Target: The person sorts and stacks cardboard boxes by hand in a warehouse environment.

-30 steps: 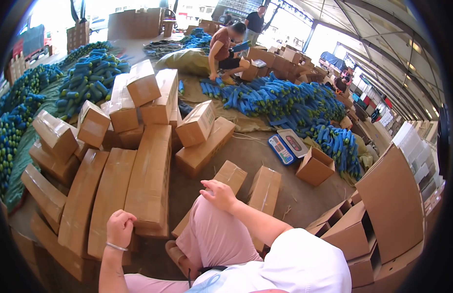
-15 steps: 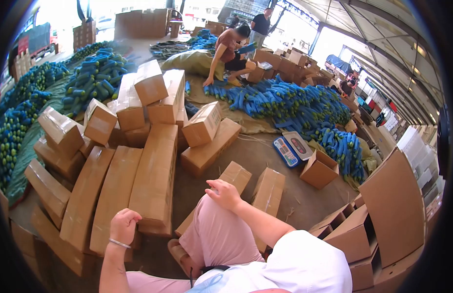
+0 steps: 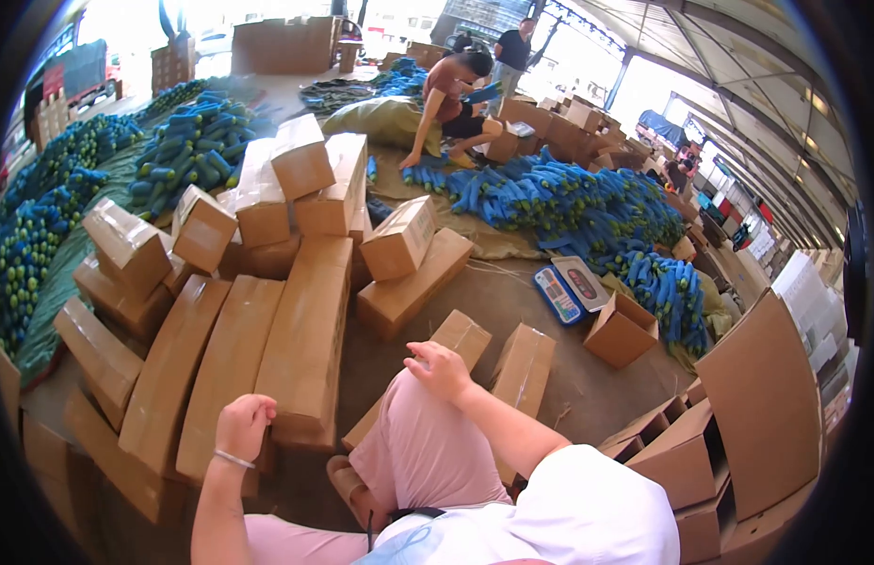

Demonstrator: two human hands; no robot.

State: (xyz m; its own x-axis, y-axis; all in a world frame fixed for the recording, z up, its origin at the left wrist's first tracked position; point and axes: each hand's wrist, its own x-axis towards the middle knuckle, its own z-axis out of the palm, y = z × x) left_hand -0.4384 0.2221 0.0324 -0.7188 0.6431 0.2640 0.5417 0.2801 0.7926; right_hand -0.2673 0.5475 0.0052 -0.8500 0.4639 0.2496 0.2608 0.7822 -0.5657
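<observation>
Left hand (image 3: 241, 427): fingers curled; full closure and any contents cannot be determined. Long brown cardboard carton (image 3: 310, 320): 1 o'clock from this hand. Right hand (image 3: 441, 371): fingers loosely extended, resting on pink-trousered knee (image 3: 411, 424). Blue-and-grey rectangular weighing scale (image 3: 559, 296): 2 o'clock from right hand.

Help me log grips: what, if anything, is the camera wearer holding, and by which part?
Nothing visible: the right hand rests on the knee, and the left hand is loosely curled, no object showing in it.
</observation>
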